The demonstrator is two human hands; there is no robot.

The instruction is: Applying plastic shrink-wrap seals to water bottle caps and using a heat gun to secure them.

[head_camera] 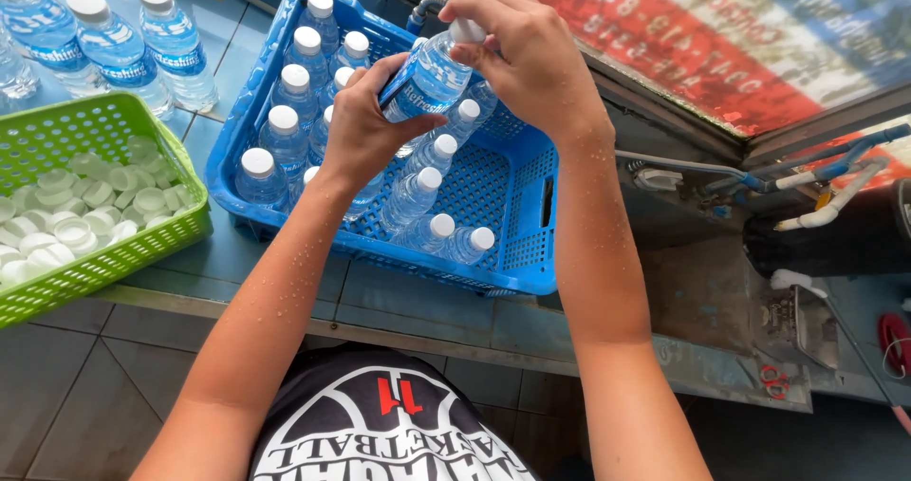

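Observation:
My left hand (359, 125) grips the body of a small clear water bottle (427, 78) with a blue label, held tilted over the blue plastic crate (517, 277). My right hand (527, 49) wraps over the bottle's white cap (467, 31) at its top end. Both forearms are wet with droplets. Inside the crate stand and lie several capped bottles (285, 130) of the same kind.
A green basket (114, 258) full of loose white caps (85, 192) sits left of the crate. Three more bottles (119, 49) stand at the back left on the blue tiled counter. Pipes and hoses (816, 173) run at right, with red scissors (776, 379) lower right.

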